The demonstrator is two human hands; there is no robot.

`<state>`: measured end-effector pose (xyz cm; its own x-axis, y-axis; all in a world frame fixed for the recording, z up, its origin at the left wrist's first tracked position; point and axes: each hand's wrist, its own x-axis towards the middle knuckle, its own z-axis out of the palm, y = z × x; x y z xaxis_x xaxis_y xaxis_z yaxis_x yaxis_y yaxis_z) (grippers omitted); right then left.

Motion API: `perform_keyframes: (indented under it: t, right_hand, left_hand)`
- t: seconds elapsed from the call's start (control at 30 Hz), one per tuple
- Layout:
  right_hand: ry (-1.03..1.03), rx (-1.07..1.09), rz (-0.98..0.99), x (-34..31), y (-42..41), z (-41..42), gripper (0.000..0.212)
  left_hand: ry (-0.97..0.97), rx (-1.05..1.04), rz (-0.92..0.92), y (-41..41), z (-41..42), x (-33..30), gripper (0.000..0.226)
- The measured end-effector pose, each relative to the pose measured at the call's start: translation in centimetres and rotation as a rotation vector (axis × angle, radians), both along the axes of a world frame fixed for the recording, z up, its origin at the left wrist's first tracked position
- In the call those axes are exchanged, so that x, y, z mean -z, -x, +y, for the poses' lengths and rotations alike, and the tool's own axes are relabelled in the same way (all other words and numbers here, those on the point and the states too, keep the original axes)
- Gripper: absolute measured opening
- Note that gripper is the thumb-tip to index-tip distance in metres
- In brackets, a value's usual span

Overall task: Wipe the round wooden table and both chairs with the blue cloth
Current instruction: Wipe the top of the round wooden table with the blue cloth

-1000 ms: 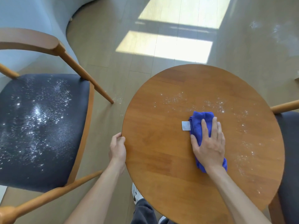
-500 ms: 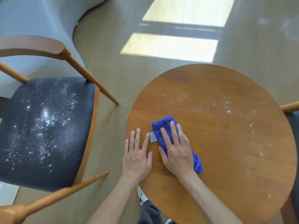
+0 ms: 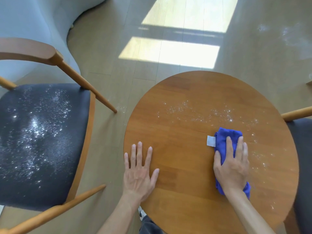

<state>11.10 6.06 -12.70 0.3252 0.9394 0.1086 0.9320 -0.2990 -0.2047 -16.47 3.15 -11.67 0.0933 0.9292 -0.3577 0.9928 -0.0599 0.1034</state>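
The round wooden table (image 3: 185, 191) fills the lower right, with white powder scattered across its far and right parts. My right hand (image 3: 232, 164) presses flat on the folded blue cloth (image 3: 225, 137), which lies on the table's right side with a white tag sticking out to the left. My left hand (image 3: 139, 171) rests flat on the table near its left edge, fingers spread, holding nothing. The left chair (image 3: 42, 141) has a dark seat heavily dusted with white powder. Only an armrest and a strip of dark seat of the right chair (image 3: 302, 149) show.
A pale blue curved sofa (image 3: 33, 22) stands behind the left chair. Sunlit patches lie on the wooden floor beyond the table, with some white powder on the floor at the far right. My dark trouser leg and a shoe (image 3: 141, 213) show below the table's near edge.
My right hand slid the cloth from the table's right side to its left and back to the right. My left hand moved from gripping the table edge to lying flat on top.
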Motion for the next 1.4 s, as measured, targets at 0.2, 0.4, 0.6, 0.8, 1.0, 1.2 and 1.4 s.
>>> perform_keyframes:
  t: [0.2,0.4,0.6,0.8,1.0,1.2,1.4]
  right_hand:
    - [0.001,-0.039,0.019,0.1,7.8,5.3,0.056]
    - [-0.028,-0.418,0.051,-0.1,16.1,9.1,0.055]
    - [-0.093,-0.795,0.026,0.7,15.2,11.1,0.042]
    - [-0.133,-0.600,0.008,0.6,6.2,14.6,0.039]
    - [-0.034,-0.196,-0.039,0.3,-5.1,12.2,0.047]
    - [0.035,0.213,0.018,-0.3,-8.8,7.8,0.052]
    - [0.023,0.361,0.068,-0.5,-4.1,6.9,0.055]
  left_hand:
    - [-0.020,-0.005,-0.011,-0.2,0.0,0.3,0.071]
    - [-0.085,0.094,-0.032,0.5,0.2,1.1,0.063]
    - [-0.165,0.031,-0.055,-0.5,0.2,1.5,0.063]
    - [-0.195,0.011,-0.022,-1.4,0.4,1.3,0.065]
    - [-0.160,-0.014,-0.018,-1.7,0.8,0.6,0.065]
    - [-0.111,0.015,-0.024,-1.9,2.2,-0.5,0.066]
    - [-0.060,0.052,-0.009,-2.0,3.5,-1.0,0.068]
